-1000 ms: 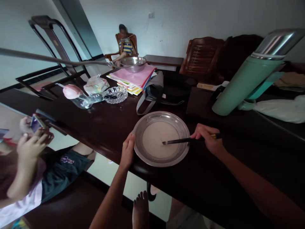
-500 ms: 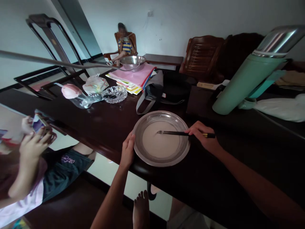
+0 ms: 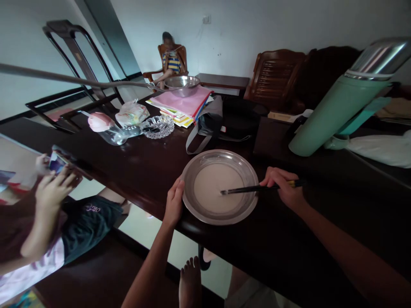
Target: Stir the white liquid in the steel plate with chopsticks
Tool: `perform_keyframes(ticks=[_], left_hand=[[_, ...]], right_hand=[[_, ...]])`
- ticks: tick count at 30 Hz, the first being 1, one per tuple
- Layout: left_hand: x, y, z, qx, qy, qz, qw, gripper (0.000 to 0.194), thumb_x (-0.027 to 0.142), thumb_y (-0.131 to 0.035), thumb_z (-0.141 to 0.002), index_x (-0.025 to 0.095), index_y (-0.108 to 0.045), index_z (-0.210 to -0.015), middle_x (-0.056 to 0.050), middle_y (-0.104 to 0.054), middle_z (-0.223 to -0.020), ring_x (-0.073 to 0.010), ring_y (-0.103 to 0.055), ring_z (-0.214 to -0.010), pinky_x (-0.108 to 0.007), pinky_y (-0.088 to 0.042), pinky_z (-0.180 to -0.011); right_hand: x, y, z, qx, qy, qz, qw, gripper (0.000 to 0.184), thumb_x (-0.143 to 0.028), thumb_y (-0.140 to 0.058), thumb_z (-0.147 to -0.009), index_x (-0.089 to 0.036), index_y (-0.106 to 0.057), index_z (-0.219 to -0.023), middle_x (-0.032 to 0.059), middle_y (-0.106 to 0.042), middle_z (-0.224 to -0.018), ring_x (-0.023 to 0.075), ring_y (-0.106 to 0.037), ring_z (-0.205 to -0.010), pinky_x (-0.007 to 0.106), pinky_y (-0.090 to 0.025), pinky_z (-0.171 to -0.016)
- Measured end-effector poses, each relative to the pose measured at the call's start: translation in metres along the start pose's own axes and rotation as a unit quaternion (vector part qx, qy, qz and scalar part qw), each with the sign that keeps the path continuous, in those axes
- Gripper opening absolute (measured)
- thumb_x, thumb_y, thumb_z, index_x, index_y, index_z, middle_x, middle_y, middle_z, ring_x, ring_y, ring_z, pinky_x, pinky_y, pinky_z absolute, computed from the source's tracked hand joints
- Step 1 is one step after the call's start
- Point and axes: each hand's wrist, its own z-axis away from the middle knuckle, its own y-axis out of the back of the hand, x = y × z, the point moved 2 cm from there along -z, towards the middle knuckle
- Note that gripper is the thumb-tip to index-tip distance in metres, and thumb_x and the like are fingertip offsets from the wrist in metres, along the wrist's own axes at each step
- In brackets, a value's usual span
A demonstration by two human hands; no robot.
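A round metal bowl (image 3: pixel 189 201) holding a pale, milky liquid (image 3: pixel 210 184) sits near the table's edge. My left hand (image 3: pixel 175 200) is closed on the left side of its rim, thumb on top. In my right hand (image 3: pixel 284 186), to the right of the bowl, are black chopsticks (image 3: pixel 248 188) with gold-coloured ends, pinched in the fingers. They reach over the right rim, and their tips are in the liquid near the middle of the bowl.
A green thermos (image 3: pixel 334 115) stands at right, beside a white bag (image 3: pixel 382 149). Behind the bowl lie a black-and-grey bag (image 3: pixel 237 119), folders (image 3: pixel 180 102) under another metal bowl (image 3: pixel 182 87), and a glass ashtray (image 3: pixel 159 128). A person with a phone (image 3: pixel 58 162) sits at left.
My right hand has drawn slightly right and down, and the chopstick tips have moved right and lower in the liquid. My left hand remains on the rim. The view has shifted slightly.
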Motion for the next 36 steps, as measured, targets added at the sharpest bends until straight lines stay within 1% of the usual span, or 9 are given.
perform_keyframes(ticks=[3, 8, 13, 18, 22, 27, 30, 33, 36], left_hand=[[-0.001, 0.001, -0.001, 0.010, -0.004, -0.014, 1.000, 0.056, 0.056, -0.049, -0.093, 0.017, -0.067, -0.128, -0.009, -0.067, -0.133, -0.0304, -0.055, -0.131, -0.041, -0.039, -0.114], [-0.004, 0.001, -0.001, 0.005, -0.003, 0.002, 1.000, 0.057, 0.055, -0.050, -0.093, 0.015, -0.066, -0.129, -0.010, -0.065, -0.136, -0.0305, -0.054, -0.132, -0.042, -0.036, -0.116], [-0.002, 0.001, 0.000, 0.006, 0.000, 0.002, 1.000, 0.055, 0.054, -0.051, -0.093, 0.015, -0.066, -0.130, -0.010, -0.066, -0.135, -0.0298, -0.055, -0.131, -0.040, -0.037, -0.115], [-0.003, 0.000, 0.000, 0.001, 0.001, 0.016, 1.000, 0.057, 0.056, -0.051, -0.093, 0.015, -0.065, -0.130, -0.010, -0.065, -0.136, -0.0303, -0.054, -0.132, -0.042, -0.037, -0.115], [-0.003, 0.000, 0.001, 0.006, 0.000, 0.016, 1.000, 0.055, 0.055, -0.052, -0.093, 0.015, -0.066, -0.129, -0.010, -0.064, -0.137, -0.0302, -0.053, -0.134, -0.042, -0.035, -0.117], [-0.003, 0.000, 0.000, 0.004, -0.001, 0.013, 1.000, 0.055, 0.055, -0.051, -0.093, 0.017, -0.066, -0.129, -0.009, -0.065, -0.137, -0.0299, -0.053, -0.133, -0.043, -0.035, -0.117], [-0.004, 0.001, -0.001, 0.002, -0.001, 0.011, 1.000, 0.055, 0.056, -0.052, -0.092, 0.016, -0.067, -0.128, -0.010, -0.066, -0.135, -0.0303, -0.055, -0.132, -0.043, -0.037, -0.116], [-0.004, 0.001, -0.001, 0.005, -0.004, 0.013, 1.000, 0.055, 0.055, -0.052, -0.093, 0.016, -0.066, -0.129, -0.010, -0.066, -0.134, -0.0299, -0.055, -0.131, -0.042, -0.038, -0.115], [-0.003, 0.001, 0.000, 0.007, -0.004, 0.016, 1.000, 0.055, 0.055, -0.052, -0.093, 0.016, -0.066, -0.129, -0.009, -0.066, -0.135, -0.0293, -0.055, -0.132, -0.042, -0.038, -0.115]], right_hand=[[0.000, -0.003, 0.000, -0.059, 0.010, 0.039, 0.997, 0.029, -0.030, -0.058, -0.095, -0.023, -0.068, -0.069, 0.0028, -0.075, -0.079, 0.0197, -0.064, -0.076, 0.035, -0.048, -0.073], [0.002, 0.004, -0.002, 0.038, 0.014, 0.021, 0.999, 0.040, -0.031, -0.052, -0.099, -0.023, -0.063, -0.061, 0.0003, -0.070, -0.068, 0.0162, -0.061, -0.066, 0.032, -0.046, -0.067], [0.000, -0.004, -0.001, -0.065, 0.034, 0.060, 0.995, 0.027, -0.030, -0.059, -0.095, -0.023, -0.069, -0.071, 0.0023, -0.075, -0.080, 0.0192, -0.065, -0.078, 0.034, -0.049, -0.074], [0.001, 0.002, -0.001, 0.039, 0.013, 0.045, 0.998, 0.040, -0.032, -0.053, -0.099, -0.023, -0.062, -0.061, 0.0007, -0.070, -0.068, 0.0167, -0.062, -0.066, 0.033, -0.046, -0.067], [-0.002, -0.004, -0.001, -0.067, 0.025, 0.065, 0.995, 0.031, -0.031, -0.057, -0.096, -0.023, -0.068, -0.068, 0.0018, -0.075, -0.076, 0.0187, -0.066, -0.073, 0.035, -0.048, -0.073], [0.001, 0.000, -0.001, 0.047, -0.015, 0.041, 0.998, 0.037, -0.034, -0.056, -0.096, -0.023, -0.065, -0.063, 0.0011, -0.072, -0.072, 0.0174, -0.065, -0.069, 0.033, -0.047, -0.069], [0.002, -0.003, 0.001, 0.025, -0.014, 0.014, 0.999, 0.040, -0.035, -0.054, -0.098, -0.023, -0.063, -0.060, 0.0009, -0.071, -0.068, 0.0167, -0.062, -0.065, 0.032, -0.047, -0.066], [-0.001, -0.007, 0.001, -0.030, 0.001, 0.060, 0.998, 0.029, -0.031, -0.059, -0.094, -0.023, -0.069, -0.068, 0.0029, -0.075, -0.078, 0.0203, -0.065, -0.077, 0.035, -0.048, -0.074], [-0.002, -0.003, 0.000, 0.062, -0.010, 0.061, 0.996, 0.035, -0.029, -0.057, -0.094, -0.023, -0.064, -0.061, 0.0018, -0.072, -0.069, 0.0191, -0.064, -0.069, 0.035, -0.045, -0.069]])
